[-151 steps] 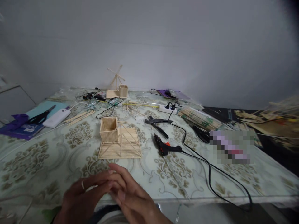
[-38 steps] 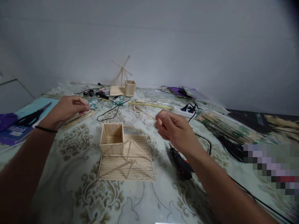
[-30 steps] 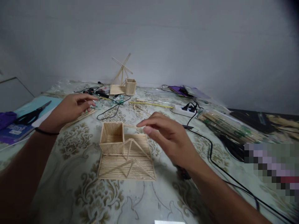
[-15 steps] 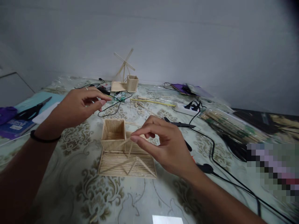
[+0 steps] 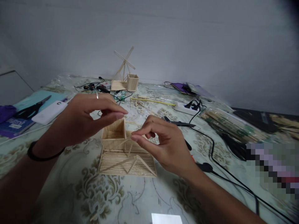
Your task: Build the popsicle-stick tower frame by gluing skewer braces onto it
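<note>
My right hand (image 5: 163, 143) pinches the top of a thin wooden stick frame (image 5: 130, 148) between thumb and forefinger. The frame rises from a stick-built base (image 5: 114, 161), which lies flat on the patterned tablecloth. At the base's back left corner stands an open square box of wooden sticks (image 5: 114, 144). Over the box's far left side hovers my left hand (image 5: 95, 115), thumb and forefinger closed together; anything between them is too small to make out. A second stick frame (image 5: 136, 158), shaped like a triangle, leans up at the base's front edge.
A finished stick windmill with a small box (image 5: 132, 82) stands by the wall. Scissors (image 5: 34, 107) and a white device (image 5: 50, 112) lie left. To the right are a knife (image 5: 179, 123), a power strip (image 5: 187, 108), black cables and bagged sticks (image 5: 233, 124).
My left hand has moved right and slightly down, from left of the box to above it, and its fingertips have come closer together. My right hand keeps its pinch in place.
</note>
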Motion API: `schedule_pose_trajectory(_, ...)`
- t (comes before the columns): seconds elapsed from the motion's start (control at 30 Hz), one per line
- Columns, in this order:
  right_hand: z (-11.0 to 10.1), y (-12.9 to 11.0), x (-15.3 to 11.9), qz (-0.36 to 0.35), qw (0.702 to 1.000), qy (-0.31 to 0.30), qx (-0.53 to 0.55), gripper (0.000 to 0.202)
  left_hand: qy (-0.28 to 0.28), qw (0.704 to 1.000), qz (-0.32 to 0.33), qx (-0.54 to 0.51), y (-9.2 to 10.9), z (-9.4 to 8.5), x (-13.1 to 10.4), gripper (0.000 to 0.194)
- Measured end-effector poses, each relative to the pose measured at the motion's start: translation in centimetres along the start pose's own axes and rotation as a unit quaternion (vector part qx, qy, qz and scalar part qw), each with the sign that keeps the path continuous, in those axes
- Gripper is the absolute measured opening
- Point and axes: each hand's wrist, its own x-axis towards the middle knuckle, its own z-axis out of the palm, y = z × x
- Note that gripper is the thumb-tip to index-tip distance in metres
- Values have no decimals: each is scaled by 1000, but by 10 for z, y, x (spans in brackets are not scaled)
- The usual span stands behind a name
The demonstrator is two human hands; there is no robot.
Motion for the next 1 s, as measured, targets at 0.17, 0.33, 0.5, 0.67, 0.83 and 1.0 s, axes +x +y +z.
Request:
schedule_pose_trajectory(0.17,-1,4,-1,1,1000,9,11,5,-42,997,24,-66,9,5,-3,16)
schedule_pose_trajectory(0.33,-6,5,-1,10,999,6,30,6,-75,994,-1,-75,8,11,-5,17)
schedule_pose_trajectory(0.5,-13,1,2,25,999,10,18,10,-79,995,-9,-56,9,13,-8,13)
schedule_pose_trajectory(0.67,-18,-1,5,17,1000,-14,7,7,-79,994,5,-72,10,17,-7,11)
schedule_pose_trajectory(0.83,-16,-1,4,25,999,-21,8,7,-84,993,-18,-84,11,19,-6,10)
schedule_pose_trajectory(1.0,-14,0,3,21,1000,-17,6,6,-88,992,-35,-89,13,21,-6,15)
